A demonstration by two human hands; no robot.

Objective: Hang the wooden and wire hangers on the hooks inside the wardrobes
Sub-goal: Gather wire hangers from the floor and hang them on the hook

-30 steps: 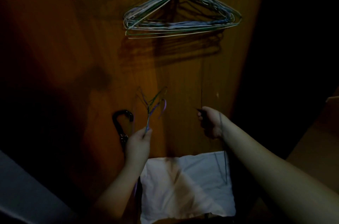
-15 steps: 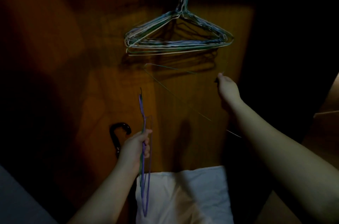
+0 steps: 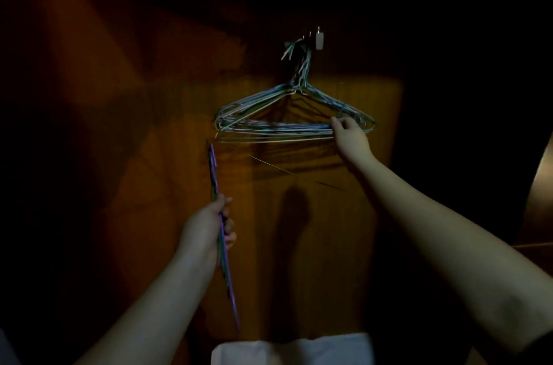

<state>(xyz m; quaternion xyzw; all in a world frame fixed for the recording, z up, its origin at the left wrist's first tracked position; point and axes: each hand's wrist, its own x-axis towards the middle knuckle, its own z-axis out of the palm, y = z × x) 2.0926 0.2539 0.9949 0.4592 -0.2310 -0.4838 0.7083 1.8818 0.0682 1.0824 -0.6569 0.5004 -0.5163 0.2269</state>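
A bunch of several wire hangers (image 3: 269, 122) hangs from a small pale hook (image 3: 319, 39) on the wardrobe's wooden back panel (image 3: 185, 113). My right hand (image 3: 348, 137) is raised in front of the bunch's right end, pinching a thin green wire hanger (image 3: 287, 171) whose wire slants down below the bunch. My left hand (image 3: 211, 228) is lower and to the left, closed around a few purple and green wire hangers (image 3: 223, 245) seen edge-on, upright.
A white cloth (image 3: 290, 349) lies at the bottom edge. The wardrobe interior is dark at the left, top and right. A lit wooden edge (image 3: 541, 179) shows at the far right.
My right hand rose with the thin hanger from waist height up to the hanging bunch. My left hand turned its hangers edge-on. The view tilted up, bringing the hook into sight.
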